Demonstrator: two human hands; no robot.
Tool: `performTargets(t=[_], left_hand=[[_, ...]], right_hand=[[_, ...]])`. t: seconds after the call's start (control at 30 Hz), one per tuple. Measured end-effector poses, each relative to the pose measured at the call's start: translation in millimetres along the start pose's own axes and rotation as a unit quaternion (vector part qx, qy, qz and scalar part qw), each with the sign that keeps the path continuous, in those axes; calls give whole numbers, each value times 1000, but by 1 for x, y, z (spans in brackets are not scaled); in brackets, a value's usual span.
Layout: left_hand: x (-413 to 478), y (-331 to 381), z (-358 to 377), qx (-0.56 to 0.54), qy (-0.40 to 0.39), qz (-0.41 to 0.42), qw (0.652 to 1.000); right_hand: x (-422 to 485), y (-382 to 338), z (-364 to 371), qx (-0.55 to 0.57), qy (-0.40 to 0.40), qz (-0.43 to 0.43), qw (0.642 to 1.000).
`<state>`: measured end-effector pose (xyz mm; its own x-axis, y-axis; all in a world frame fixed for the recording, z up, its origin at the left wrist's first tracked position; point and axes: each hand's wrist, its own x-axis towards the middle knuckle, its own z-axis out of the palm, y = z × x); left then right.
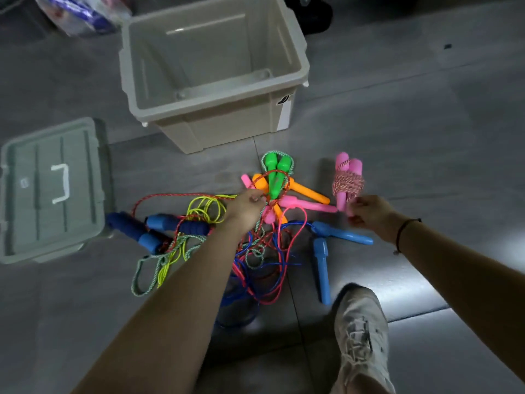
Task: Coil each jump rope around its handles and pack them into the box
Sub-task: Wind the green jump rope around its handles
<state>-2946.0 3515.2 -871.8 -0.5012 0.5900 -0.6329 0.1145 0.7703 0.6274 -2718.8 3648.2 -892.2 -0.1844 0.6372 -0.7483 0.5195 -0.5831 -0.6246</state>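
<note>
My right hand (369, 214) grips the lower ends of two pink handles (347, 169) with pink-white rope coiled around them, held above the floor. My left hand (245, 207) pinches a red speckled rope (272, 180) looped over green handles (275, 174) in the tangled pile. Orange handles (308, 191), other pink handles (301, 203), light blue handles (322, 263) and dark blue foam handles (142, 228) lie in that pile with yellow, blue and green ropes. The beige box (301, 61) stands open behind the pile; nothing shows inside it.
The grey lid (48, 191) lies on the floor to the left. A plastic bag (82, 12) sits behind the box at top left. My white shoe (360, 336) stands at the lower right on the grey tiled floor.
</note>
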Motion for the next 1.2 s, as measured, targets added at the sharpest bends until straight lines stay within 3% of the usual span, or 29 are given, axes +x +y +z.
performTargets(t=[0.13,0.2,0.33,0.5,0.57,0.63,0.7,0.77,0.83,0.9,0.97,1.1,1.2], left_hand=[[25,6,18,-63,14,-49,997],[34,14,26,-58,14,-85,995],[53,24,36,84,38,-103,990],[55,36,41,184,-14,-76,980],[54,34,41,200,-34,-76,976],[50,28,43,211,-20,-58,976],[41,26,43,231,-17,-23,973],[29,25,44,250,-55,3,967],[15,23,40,257,-85,24,962],[1,22,35,216,-107,65,968],[-16,23,28,196,-124,137,963],[-62,41,6,202,-105,216,950],[-101,62,-25,95,-146,213,961]], right_hand=[[31,-31,6,44,26,-52,997],[41,-40,6,103,33,-34,994],[38,-41,9,130,57,16,990],[42,-22,13,123,46,-6,991],[45,-18,18,112,101,-17,988],[48,-12,25,46,205,-37,977],[49,-7,35,-10,235,-63,970],[30,-12,48,-46,177,-88,979],[-1,-20,62,20,52,-60,997],[-31,-27,76,109,-111,-7,988],[-50,-33,86,152,-195,8,969],[-84,-62,99,248,-158,-26,956],[-120,-86,92,189,-148,-101,966]])
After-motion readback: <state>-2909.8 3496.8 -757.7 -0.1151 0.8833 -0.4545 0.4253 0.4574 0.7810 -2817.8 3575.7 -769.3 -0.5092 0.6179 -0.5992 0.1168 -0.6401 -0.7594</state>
